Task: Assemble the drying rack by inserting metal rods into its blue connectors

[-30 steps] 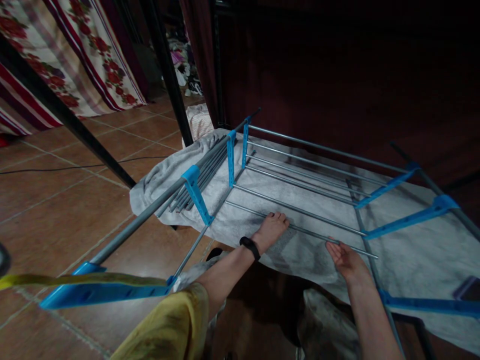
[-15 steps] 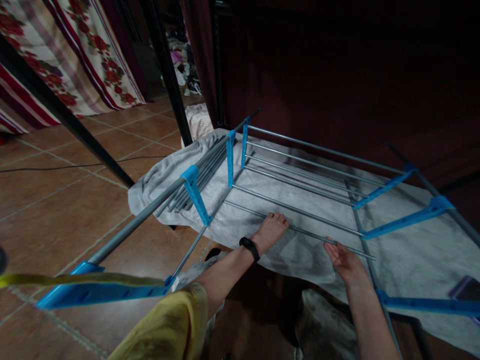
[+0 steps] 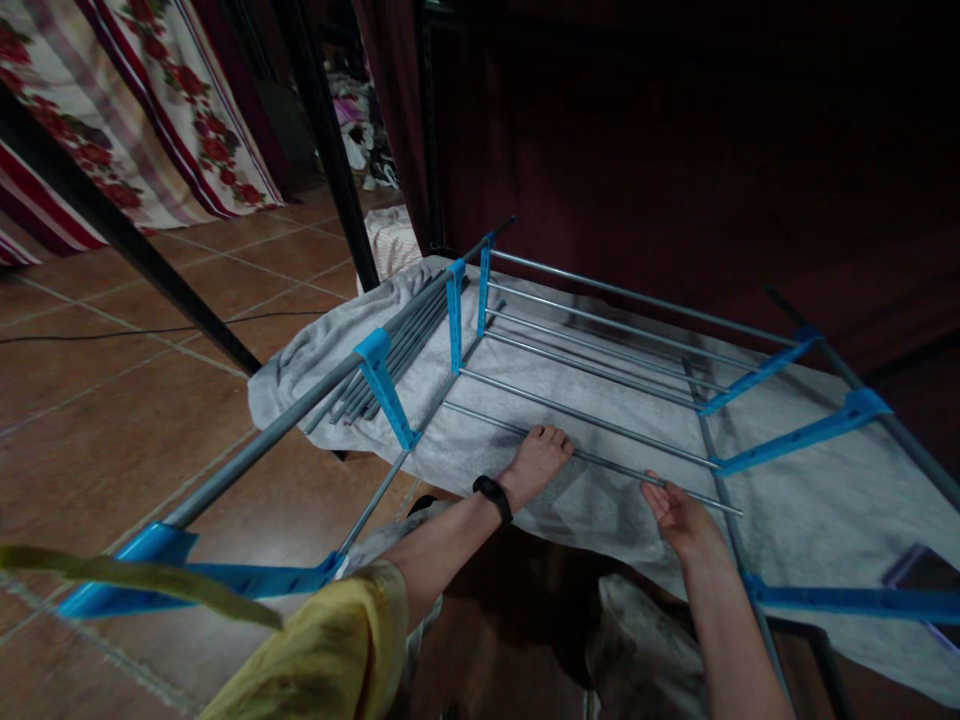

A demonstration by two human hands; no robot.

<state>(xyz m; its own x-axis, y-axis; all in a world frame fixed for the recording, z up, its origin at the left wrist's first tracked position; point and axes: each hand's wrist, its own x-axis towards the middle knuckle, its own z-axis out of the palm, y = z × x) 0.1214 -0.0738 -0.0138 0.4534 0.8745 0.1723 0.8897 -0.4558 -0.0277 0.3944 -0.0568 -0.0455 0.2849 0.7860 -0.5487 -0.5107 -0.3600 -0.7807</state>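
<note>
A thin grey metal rod (image 3: pixel 609 464) runs crosswise between my two hands, with its right end free near a side pole. My left hand (image 3: pixel 538 462), with a black band on the wrist, is wrapped over the rod's middle from above. Nearer its right end, my right hand (image 3: pixel 673 508) holds the same rod palm up, thumb and fingers about it. Around them stands a partly joined rack frame of grey poles (image 3: pixel 277 432) and blue plastic brackets (image 3: pixel 388 388). Several crossbars (image 3: pixel 592 408) span the frame beyond my hands.
Loose grey rods (image 3: pixel 401 350) lie bundled at the left on a grey blanket (image 3: pixel 289 385). A phone-like dark object (image 3: pixel 926 580) rests at the right. Black metal posts (image 3: pixel 330 140) rise at the left, and a yellow strap (image 3: pixel 142 575) hangs in front. A tiled floor (image 3: pixel 112 400) lies beyond.
The view has shifted slightly, so the frame and hands sit a little further left. The yellow strap has swung lower. Both hands keep their hold on the rod.
</note>
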